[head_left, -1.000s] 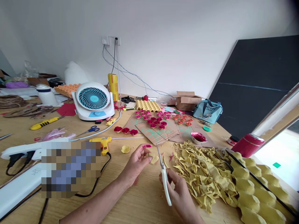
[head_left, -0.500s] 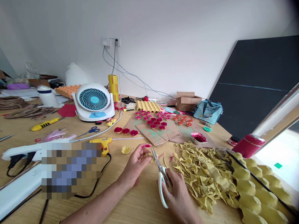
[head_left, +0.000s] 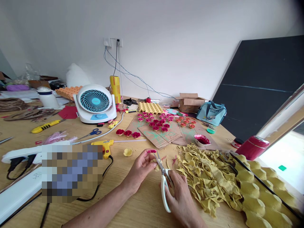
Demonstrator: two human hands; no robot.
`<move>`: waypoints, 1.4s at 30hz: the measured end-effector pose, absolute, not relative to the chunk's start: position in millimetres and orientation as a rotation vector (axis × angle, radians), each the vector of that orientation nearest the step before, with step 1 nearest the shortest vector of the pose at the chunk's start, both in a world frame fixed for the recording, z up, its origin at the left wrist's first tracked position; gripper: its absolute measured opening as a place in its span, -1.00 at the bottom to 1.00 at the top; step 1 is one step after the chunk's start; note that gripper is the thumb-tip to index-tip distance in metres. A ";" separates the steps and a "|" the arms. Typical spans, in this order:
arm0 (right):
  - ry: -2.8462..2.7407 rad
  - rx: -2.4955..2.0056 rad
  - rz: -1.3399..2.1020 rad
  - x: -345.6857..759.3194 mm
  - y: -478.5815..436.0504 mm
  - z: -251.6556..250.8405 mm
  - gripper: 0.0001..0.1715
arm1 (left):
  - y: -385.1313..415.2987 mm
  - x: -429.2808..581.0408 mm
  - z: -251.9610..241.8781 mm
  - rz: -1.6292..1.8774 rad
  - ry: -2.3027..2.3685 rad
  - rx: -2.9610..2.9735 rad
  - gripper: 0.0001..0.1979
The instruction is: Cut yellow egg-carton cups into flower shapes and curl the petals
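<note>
My left hand (head_left: 139, 171) pinches a small yellow egg-carton piece (head_left: 156, 165) just above the wooden table (head_left: 133, 205). My right hand (head_left: 180, 198) grips white-handled scissors (head_left: 163, 182), whose blades point up and left and meet the yellow piece. A heap of yellow carton scraps (head_left: 209, 177) lies right beside my right hand. One cut yellow flower shape (head_left: 127, 152) rests on the table to the left of my left hand.
A yellow glue gun (head_left: 105, 147) and its black cord lie left of my hands. Farther back are cardboard sheets with red paper flowers (head_left: 156, 125), a bowl of red paint (head_left: 201, 139), a white-and-blue fan (head_left: 95, 103), blue scissors (head_left: 93, 132), a red flask (head_left: 253, 147) and yellow egg trays (head_left: 266, 193).
The scissors have swung from pointing straight up to leaning left, and their blades now close on the yellow piece. My left hand has lowered slightly toward them.
</note>
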State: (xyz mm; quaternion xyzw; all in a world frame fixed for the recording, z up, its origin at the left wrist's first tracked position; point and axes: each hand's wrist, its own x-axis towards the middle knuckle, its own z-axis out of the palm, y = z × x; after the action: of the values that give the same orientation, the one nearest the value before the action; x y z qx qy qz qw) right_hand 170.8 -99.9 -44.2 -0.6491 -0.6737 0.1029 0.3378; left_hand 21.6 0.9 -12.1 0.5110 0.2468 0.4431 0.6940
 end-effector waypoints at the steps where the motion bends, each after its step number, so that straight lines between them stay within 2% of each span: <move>1: -1.757 -1.686 0.276 170.7 -99.7 -43.5 -0.87 | 0.5 21.9 -12.8 0.982 0.538 1.134 -0.64; 14: -1.774 -1.558 0.309 168.9 -102.8 -37.5 -0.79 | -6.6 22.3 -6.3 0.913 0.492 1.133 -0.63; 23: -1.807 -1.584 0.231 171.7 -103.2 -39.9 -0.92 | -8.6 22.2 -8.4 0.892 0.475 1.123 -0.61; 32: -1.820 -1.537 0.150 175.5 -102.3 -45.0 -0.79 | -10.4 21.2 -3.4 0.892 0.463 1.126 -0.58; 42: -1.831 -1.544 0.174 175.2 -103.2 -40.0 -0.90 | -9.4 20.4 -3.7 0.878 0.443 1.118 -0.58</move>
State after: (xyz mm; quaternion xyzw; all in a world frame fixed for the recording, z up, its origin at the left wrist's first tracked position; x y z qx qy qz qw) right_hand 175.2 -103.2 -40.0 -0.5994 -0.7110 0.0674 0.3616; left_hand 20.4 -9.4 -3.7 0.5089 0.2015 0.3995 0.7354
